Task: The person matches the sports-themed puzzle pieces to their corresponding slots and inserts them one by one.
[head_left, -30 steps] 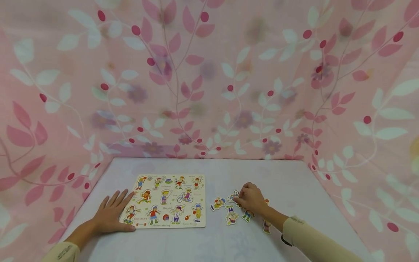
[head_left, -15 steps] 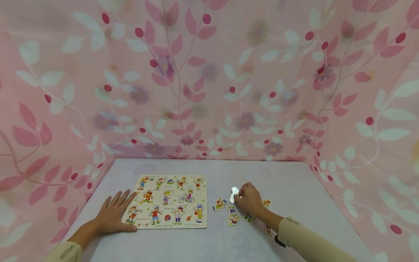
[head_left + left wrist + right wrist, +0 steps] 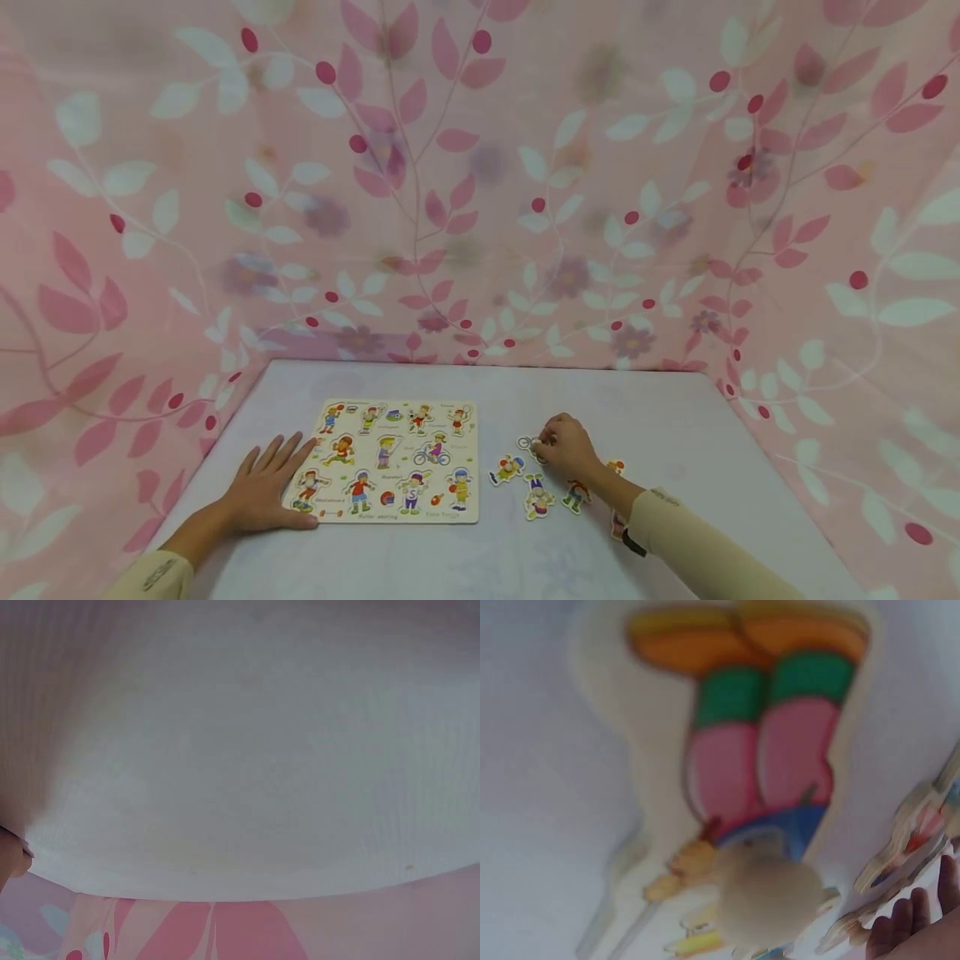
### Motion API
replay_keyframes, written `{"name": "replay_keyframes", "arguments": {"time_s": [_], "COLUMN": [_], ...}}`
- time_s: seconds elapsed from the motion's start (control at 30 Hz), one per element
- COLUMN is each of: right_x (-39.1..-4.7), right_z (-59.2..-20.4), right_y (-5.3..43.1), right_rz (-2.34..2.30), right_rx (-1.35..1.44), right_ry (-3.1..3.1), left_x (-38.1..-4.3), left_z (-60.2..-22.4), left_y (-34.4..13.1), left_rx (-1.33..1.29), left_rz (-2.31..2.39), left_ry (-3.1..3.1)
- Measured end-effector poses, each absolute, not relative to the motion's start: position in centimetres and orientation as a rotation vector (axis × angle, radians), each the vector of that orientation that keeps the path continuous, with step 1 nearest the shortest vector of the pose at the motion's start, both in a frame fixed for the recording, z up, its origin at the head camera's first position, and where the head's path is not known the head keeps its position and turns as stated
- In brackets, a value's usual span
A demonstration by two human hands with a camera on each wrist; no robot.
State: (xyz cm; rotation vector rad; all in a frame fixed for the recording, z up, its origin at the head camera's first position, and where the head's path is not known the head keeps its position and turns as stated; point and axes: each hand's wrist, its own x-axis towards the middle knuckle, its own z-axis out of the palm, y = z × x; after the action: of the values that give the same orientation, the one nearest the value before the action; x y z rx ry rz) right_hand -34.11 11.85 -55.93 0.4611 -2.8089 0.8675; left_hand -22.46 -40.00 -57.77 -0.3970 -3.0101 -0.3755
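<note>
A wooden peg puzzle board [image 3: 397, 500] with printed sports figures lies on the left of the table in the head view. My left hand [image 3: 264, 492] rests spread and flat along its left edge, the thumb by the near corner. To the right of the board, my right hand [image 3: 567, 448] pinches a puzzle piece [image 3: 527, 444] with a bicycle on it; its other end is hidden behind the fingers. In the right wrist view a knobbed piece [image 3: 761, 765] with pink trousers and green socks fills the middle, and the fingers [image 3: 911, 919] show at lower right.
Loose puzzle pieces lie near the right hand: a blue-capped figure [image 3: 507, 470], an upside-down figure [image 3: 538, 498] and a red-topped one [image 3: 576, 497]. Another piece [image 3: 618, 525] is partly under the forearm. Pink leaf-patterned cloth [image 3: 480, 208] encloses the white table [image 3: 495, 387].
The bicycle piece in the right hand flashed bright white half a second ago and now shows its picture again. The left hand has stayed on the board. The head view has shifted slightly.
</note>
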Motion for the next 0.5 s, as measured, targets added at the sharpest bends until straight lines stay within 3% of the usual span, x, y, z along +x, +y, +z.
{"name": "replay_keyframes", "arguments": {"time_s": [0.5], "right_x": [-33.3], "right_z": [-55.5], "right_y": [9.7], "right_rz": [0.848], "right_rx": [0.314], "right_ry": [-2.798], "left_x": [-22.6], "left_z": [-57.7], "left_y": [-40.0], "left_rx": [-0.403], "left_rz": [-0.375], "left_ry": [-3.005]}}
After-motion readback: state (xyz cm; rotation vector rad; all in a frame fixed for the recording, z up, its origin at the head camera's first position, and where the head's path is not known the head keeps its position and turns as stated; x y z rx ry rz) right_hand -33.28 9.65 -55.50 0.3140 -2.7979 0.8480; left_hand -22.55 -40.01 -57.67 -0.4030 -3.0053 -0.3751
